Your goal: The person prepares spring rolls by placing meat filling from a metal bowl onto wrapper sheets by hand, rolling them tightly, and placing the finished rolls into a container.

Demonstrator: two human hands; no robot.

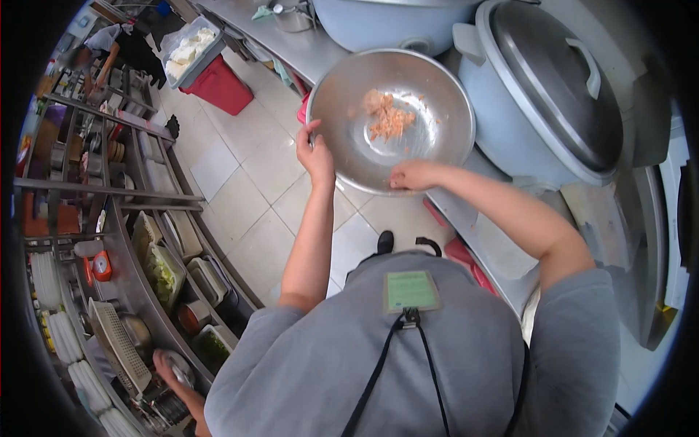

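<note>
A large steel bowl (444,109) with a small heap of orange and pinkish shredded food (391,116) near its middle is tilted over the counter's edge. At the bowl's left rim is my left hand (317,154), closed round the rim with the thumb on top. My right hand (413,175) lies at the near rim with its fingers curled together; whether it grips the rim or holds something small cannot be made out.
Two big lidded cookers (510,95) stand on the steel counter (484,244) behind and right of the bowl. At upper left, a tub of white food (191,54) sits on a red bin (222,86). Shelving (116,218) lines the left. Another person (120,47) is beyond; someone's arm (178,386) shows lower left.
</note>
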